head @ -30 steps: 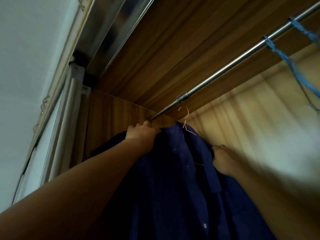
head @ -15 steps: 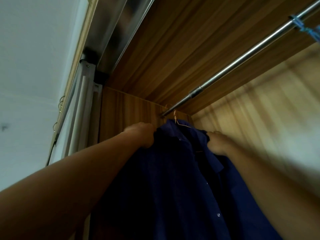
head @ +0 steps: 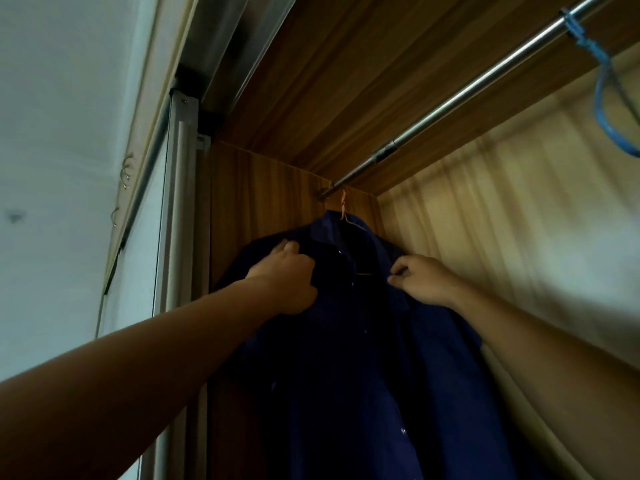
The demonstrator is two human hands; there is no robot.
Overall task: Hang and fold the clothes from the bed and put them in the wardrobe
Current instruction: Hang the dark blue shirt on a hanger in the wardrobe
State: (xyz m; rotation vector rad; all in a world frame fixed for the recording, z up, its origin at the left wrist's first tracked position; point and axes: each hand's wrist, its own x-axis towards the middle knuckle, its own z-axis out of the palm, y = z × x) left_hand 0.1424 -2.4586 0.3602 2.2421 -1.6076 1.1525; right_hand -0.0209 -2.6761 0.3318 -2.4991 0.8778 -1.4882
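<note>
Your hands slid lower on shirt [head: 363,358]; hanger [head: 343,209] hooks rod [head: 485,80]. Left hand [head: 287,278] fingers clutch collar [head: 322,230], right hand [head: 424,280] pinches front edge.

So the navy shirt [head: 363,341] is on a thin tan hanger [head: 346,216], with the hook right up at the far end of the metal rail [head: 485,81], close to the wardrobe's wooden side wall [head: 263,202]. The left hand [head: 287,275] grips a bunch of fabric near the shirt's collar and shoulder, and the right hand [head: 420,280] pinches the front edge on the other side. A blue cord [head: 602,98] is knotted round the rail further along and loops down.
</note>
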